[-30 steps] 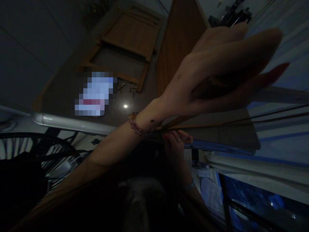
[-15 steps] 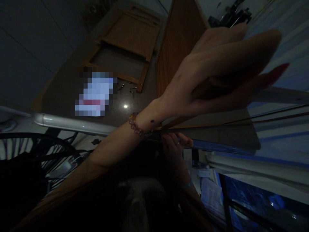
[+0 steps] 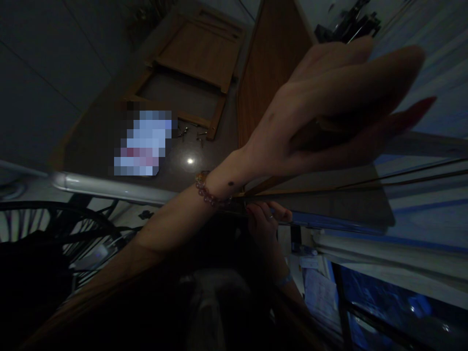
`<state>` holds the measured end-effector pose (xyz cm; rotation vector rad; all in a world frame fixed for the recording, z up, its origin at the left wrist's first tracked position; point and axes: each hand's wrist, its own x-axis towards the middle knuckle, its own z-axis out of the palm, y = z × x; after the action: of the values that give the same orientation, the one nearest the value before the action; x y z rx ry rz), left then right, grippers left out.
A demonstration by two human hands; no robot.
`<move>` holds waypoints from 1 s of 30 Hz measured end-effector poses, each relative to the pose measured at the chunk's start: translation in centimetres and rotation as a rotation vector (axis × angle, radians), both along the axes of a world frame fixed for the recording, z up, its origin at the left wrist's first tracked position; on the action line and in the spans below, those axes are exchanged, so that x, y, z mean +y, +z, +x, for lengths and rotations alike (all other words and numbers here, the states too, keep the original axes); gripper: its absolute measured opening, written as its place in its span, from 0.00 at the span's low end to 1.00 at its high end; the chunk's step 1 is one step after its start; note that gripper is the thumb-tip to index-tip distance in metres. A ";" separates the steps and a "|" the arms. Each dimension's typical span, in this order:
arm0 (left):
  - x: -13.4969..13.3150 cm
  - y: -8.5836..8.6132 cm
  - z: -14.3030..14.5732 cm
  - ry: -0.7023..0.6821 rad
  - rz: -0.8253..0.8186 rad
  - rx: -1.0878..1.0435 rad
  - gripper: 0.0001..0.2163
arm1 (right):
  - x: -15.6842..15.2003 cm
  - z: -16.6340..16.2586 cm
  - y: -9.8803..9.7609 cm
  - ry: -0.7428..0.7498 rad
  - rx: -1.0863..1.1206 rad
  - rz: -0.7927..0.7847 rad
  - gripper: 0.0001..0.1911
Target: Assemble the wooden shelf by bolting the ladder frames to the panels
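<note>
The left hand [image 3: 307,102] reaches across the panel [image 3: 270,73], its fingers and thumb curved around a dark gap; whether it grips anything in there is hidden. The right hand [image 3: 265,218] is curled low at the near edge of the table [image 3: 171,183], close to the panel's lower end; I can't make out whether it holds something. The panel stands up from the table, partly hidden by the left hand and wrist.

Handling it well, I'd judge, calls for even support from both hands, no sideways twist, and the foot of the panel squared up before any pressing. More light would help, since the lower joint is dark.

Counted outward: two hands, one bracelet [image 3: 208,192] on the left wrist, one ring [image 3: 271,216] on the right hand, one panel, one frame [image 3: 215,114] lying flat beyond, one blurred-out screen [image 3: 146,141], and at least four screws [image 3: 201,133] just beside the frame; some overlap.
</note>
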<state>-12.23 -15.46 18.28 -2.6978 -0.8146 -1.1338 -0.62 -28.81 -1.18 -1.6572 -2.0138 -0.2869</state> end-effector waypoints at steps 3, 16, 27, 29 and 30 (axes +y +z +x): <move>0.2 -0.3 0.1 -0.023 -0.015 -0.075 0.37 | 0.1 0.0 -0.2 -0.010 0.010 -0.002 0.04; 0.5 -1.3 1.0 0.005 -0.017 -0.266 0.34 | 0.7 -0.6 0.3 -0.027 0.079 0.107 0.07; 0.7 -2.0 0.9 -0.006 -0.058 -0.305 0.29 | 0.7 -0.7 0.3 -0.027 0.012 0.130 0.07; 1.1 -2.5 1.1 -0.040 -0.073 -0.352 0.30 | 0.7 -0.8 0.3 -0.031 0.006 0.128 0.07; 1.2 -2.7 1.2 -0.054 -0.075 -0.365 0.31 | 0.6 -0.9 0.3 -0.029 0.003 0.140 0.07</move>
<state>-11.02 -14.22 15.61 -2.6216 -0.8477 -1.6721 -1.48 -28.17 -0.86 -1.6001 -1.9225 -0.4261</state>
